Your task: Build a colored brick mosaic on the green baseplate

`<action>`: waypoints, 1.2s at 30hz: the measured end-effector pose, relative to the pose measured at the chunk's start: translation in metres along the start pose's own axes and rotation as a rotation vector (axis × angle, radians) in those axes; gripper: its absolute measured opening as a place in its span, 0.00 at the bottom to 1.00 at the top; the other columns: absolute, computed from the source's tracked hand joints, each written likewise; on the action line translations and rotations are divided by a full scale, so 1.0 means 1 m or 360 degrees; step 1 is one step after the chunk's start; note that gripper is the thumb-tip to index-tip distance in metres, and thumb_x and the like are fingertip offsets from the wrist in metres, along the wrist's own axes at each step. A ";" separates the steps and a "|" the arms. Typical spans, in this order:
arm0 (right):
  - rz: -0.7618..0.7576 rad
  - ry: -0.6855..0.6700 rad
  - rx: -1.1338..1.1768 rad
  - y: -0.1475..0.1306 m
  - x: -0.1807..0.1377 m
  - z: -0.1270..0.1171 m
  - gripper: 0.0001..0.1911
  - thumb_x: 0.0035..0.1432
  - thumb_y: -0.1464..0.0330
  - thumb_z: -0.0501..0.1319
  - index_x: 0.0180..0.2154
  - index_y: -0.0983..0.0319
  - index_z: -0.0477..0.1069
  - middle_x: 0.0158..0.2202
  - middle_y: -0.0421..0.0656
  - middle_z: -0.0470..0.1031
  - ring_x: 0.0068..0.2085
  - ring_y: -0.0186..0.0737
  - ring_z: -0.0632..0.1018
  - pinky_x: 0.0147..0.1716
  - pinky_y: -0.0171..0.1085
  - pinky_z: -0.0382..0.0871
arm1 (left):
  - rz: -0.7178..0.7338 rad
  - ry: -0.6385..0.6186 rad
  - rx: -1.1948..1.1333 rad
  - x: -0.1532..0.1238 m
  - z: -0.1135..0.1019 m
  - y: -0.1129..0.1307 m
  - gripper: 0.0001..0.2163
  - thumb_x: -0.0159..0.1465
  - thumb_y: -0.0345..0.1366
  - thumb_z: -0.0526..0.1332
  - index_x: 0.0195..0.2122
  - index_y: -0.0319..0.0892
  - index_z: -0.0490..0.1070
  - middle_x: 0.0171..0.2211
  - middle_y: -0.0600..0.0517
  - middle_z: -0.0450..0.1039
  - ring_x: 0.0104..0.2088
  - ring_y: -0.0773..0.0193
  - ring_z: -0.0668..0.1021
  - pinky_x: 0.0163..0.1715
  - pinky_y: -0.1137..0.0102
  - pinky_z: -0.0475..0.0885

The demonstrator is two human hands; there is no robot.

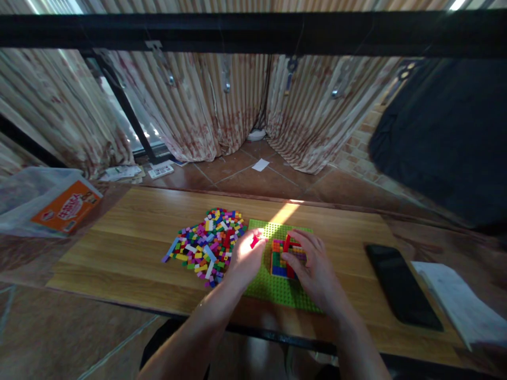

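A green studded baseplate [273,290] lies on the wooden table, with a low block of coloured toy bricks [278,264] built on it. My left hand [247,256] is over the plate's left edge, its thumb and fingers pinching a small red brick [254,241] in bright sunlight. Above the built block, my right hand [311,258] pinches an upright red brick [287,243] between thumb and fingers. That hand hides the right side of the built block. Close by on the left is a pile of loose bricks [208,248] in many colours.
The wooden table [130,248] carries a black phone-like slab [402,285] at the right, beside white paper [467,301]. A clear plastic container [24,206] with an orange label stands past the left end. A dark bar [253,34] with hanging tools crosses above, before curtains.
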State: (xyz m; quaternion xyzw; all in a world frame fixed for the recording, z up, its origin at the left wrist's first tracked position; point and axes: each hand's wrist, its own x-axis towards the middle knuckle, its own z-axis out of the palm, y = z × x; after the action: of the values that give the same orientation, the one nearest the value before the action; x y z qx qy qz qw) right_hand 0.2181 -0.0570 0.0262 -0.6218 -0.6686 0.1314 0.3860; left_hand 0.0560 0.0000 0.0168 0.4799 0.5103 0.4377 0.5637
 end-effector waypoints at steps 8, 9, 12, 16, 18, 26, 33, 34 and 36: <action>-0.0065 -0.0144 0.0000 0.001 0.004 0.010 0.20 0.59 0.61 0.61 0.53 0.53 0.71 0.54 0.49 0.70 0.56 0.54 0.69 0.54 0.60 0.65 | 0.0105 -0.0151 0.0174 -0.005 0.000 -0.002 0.09 0.60 0.30 0.58 0.41 0.40 0.74 0.42 0.48 0.78 0.44 0.60 0.78 0.49 0.65 0.71; -0.0061 -0.0167 -0.0007 0.002 0.004 0.011 0.20 0.59 0.61 0.61 0.53 0.53 0.71 0.54 0.49 0.70 0.56 0.54 0.69 0.55 0.60 0.65 | 0.0114 -0.0156 0.0203 -0.007 0.000 0.001 0.09 0.60 0.30 0.58 0.40 0.40 0.74 0.41 0.49 0.78 0.43 0.60 0.78 0.49 0.65 0.71; -0.0041 -0.0228 -0.0036 0.003 0.005 0.014 0.20 0.59 0.60 0.61 0.53 0.53 0.71 0.54 0.49 0.70 0.56 0.54 0.69 0.55 0.58 0.65 | 0.0158 -0.0164 0.0280 -0.009 0.001 0.004 0.08 0.61 0.30 0.56 0.39 0.40 0.74 0.40 0.49 0.78 0.42 0.61 0.78 0.48 0.66 0.71; -0.0032 -0.0293 -0.0063 0.004 0.006 0.013 0.20 0.60 0.59 0.60 0.54 0.55 0.70 0.54 0.50 0.70 0.56 0.54 0.69 0.54 0.58 0.65 | 0.0188 -0.0143 0.0293 -0.010 0.001 0.000 0.07 0.60 0.29 0.56 0.36 0.40 0.73 0.37 0.51 0.77 0.38 0.63 0.77 0.45 0.68 0.71; -0.0041 -0.0328 -0.0060 0.004 0.006 0.012 0.20 0.61 0.59 0.59 0.54 0.55 0.70 0.54 0.50 0.71 0.55 0.53 0.70 0.54 0.57 0.65 | 0.0183 -0.0135 0.0283 -0.011 0.001 -0.003 0.07 0.60 0.30 0.56 0.36 0.40 0.73 0.37 0.51 0.77 0.37 0.63 0.77 0.43 0.68 0.71; -0.0022 -0.0409 -0.0062 0.007 0.008 0.012 0.21 0.61 0.57 0.58 0.53 0.58 0.69 0.52 0.50 0.74 0.53 0.54 0.72 0.52 0.56 0.65 | 0.0117 -0.0164 0.0373 -0.021 -0.001 0.007 0.09 0.59 0.30 0.54 0.31 0.41 0.74 0.31 0.52 0.76 0.33 0.63 0.75 0.37 0.71 0.70; 0.0012 -0.0444 -0.0057 0.008 0.009 0.011 0.21 0.60 0.57 0.59 0.53 0.58 0.70 0.51 0.50 0.74 0.52 0.54 0.72 0.51 0.55 0.66 | 0.0097 -0.0161 0.0508 -0.026 -0.001 0.017 0.09 0.60 0.29 0.53 0.27 0.40 0.72 0.25 0.53 0.72 0.29 0.65 0.73 0.32 0.72 0.70; 0.0017 -0.0450 -0.0053 0.008 0.010 0.011 0.21 0.60 0.57 0.59 0.53 0.58 0.70 0.51 0.50 0.75 0.52 0.54 0.73 0.50 0.54 0.66 | 0.0096 -0.0157 0.0526 -0.026 -0.001 0.018 0.09 0.60 0.29 0.53 0.28 0.40 0.73 0.25 0.53 0.73 0.29 0.65 0.74 0.32 0.72 0.70; 0.0024 -0.0452 -0.0050 0.008 0.010 0.011 0.21 0.60 0.58 0.59 0.52 0.57 0.70 0.50 0.49 0.75 0.51 0.54 0.73 0.50 0.54 0.66 | 0.0118 -0.0149 0.0560 -0.027 -0.001 0.019 0.09 0.61 0.30 0.54 0.30 0.41 0.74 0.25 0.52 0.74 0.30 0.64 0.74 0.32 0.72 0.71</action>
State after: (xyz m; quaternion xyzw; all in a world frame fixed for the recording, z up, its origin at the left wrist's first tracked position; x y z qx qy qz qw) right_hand 0.2167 -0.0428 0.0170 -0.6080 -0.7138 0.2104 0.2767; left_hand 0.0522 -0.0237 0.0396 0.6093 0.5342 0.3395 0.4776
